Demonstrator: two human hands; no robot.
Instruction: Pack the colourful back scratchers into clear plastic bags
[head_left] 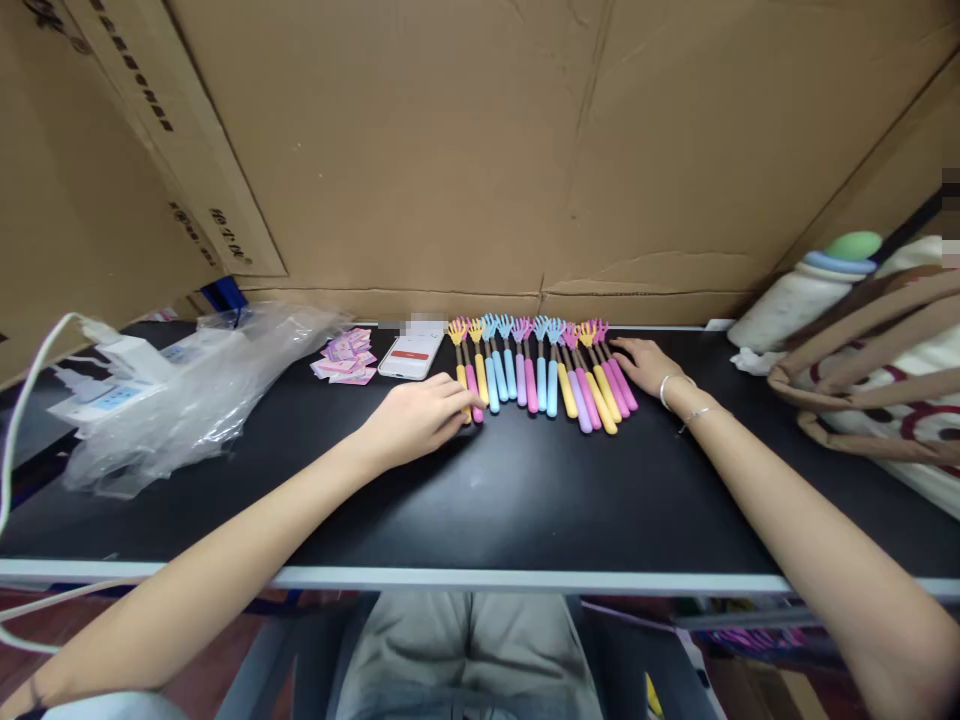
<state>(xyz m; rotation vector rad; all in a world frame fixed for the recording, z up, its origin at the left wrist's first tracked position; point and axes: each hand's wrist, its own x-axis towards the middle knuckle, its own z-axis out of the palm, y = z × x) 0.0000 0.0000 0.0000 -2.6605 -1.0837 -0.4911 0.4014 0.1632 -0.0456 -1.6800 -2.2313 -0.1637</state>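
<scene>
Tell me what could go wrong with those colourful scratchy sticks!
The row of coloured back scratchers lies close together, so a nudge from the left hand at its left end might push it crooked. That hand might also bump the phone just beyond it, or scatter the small pink pieces.

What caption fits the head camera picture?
Left hand and right hand frame a colourful row of back scratchers on a black tabletop.

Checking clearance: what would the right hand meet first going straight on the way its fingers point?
Likely the rightmost magenta-handled stick, near its claw end: the right hand points its fingers leftward at that end of the row. Depth is unclear; they may already touch.
</scene>
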